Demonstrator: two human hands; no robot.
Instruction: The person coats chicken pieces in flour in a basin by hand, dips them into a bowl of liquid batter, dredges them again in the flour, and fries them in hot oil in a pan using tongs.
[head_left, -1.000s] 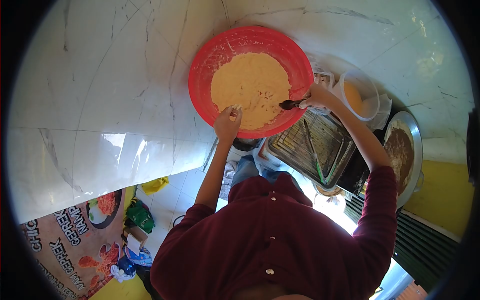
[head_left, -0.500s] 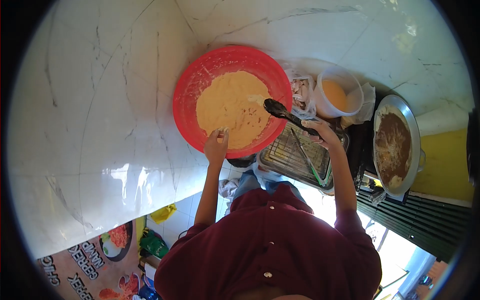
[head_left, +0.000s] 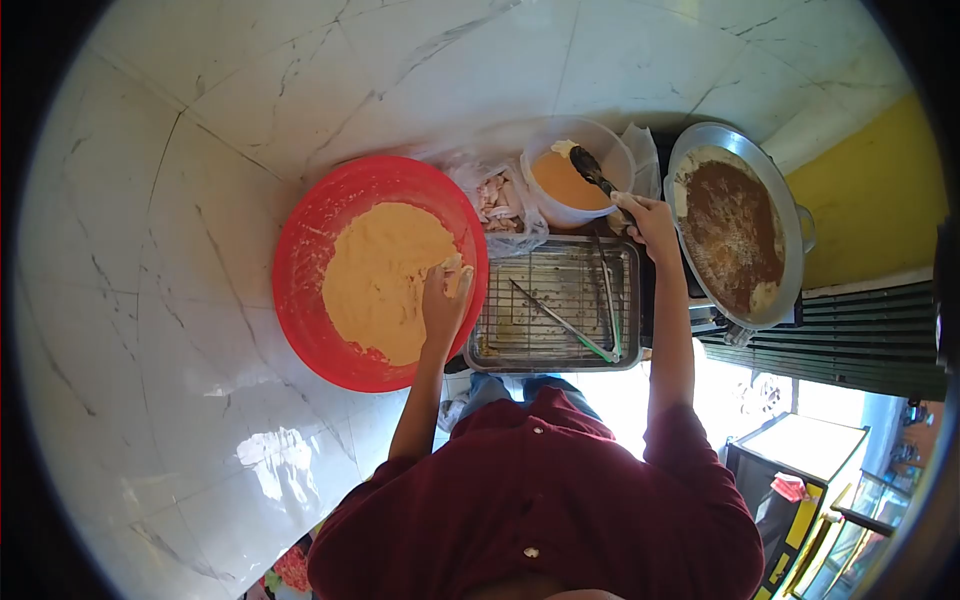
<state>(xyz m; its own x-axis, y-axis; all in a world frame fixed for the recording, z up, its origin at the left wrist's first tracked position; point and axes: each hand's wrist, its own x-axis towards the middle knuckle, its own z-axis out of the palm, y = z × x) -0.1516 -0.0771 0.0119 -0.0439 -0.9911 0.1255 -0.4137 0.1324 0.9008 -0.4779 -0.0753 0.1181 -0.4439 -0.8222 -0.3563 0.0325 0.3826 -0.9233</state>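
My right hand [head_left: 653, 225] is closed on the handle of black tongs [head_left: 592, 168]. A pale floury piece shows at the tongs' tip, over a clear tub [head_left: 618, 150] of orange liquid [head_left: 565, 182]. My left hand [head_left: 443, 298], its fingers parted and dusted with flour, is over the right side of a red basin [head_left: 300, 290] of pale yellow flour [head_left: 385, 280]. Nothing shows between its fingers. Between basin and tub lies a plastic bag [head_left: 520, 238] of pale meat pieces [head_left: 497, 203].
A wire rack tray [head_left: 530, 320] holds green-ended metal tongs [head_left: 585, 342], nearest my body. At the right is a large metal pan [head_left: 790, 200] with brown, foamy contents [head_left: 735, 235]. Marble-patterned tiles [head_left: 230, 120] rise behind the basin.
The view has turned toward the right. My right hand has carried the black tongs from the basin to over the tub. My left hand has shifted to the basin's right side, its fingers now parted.
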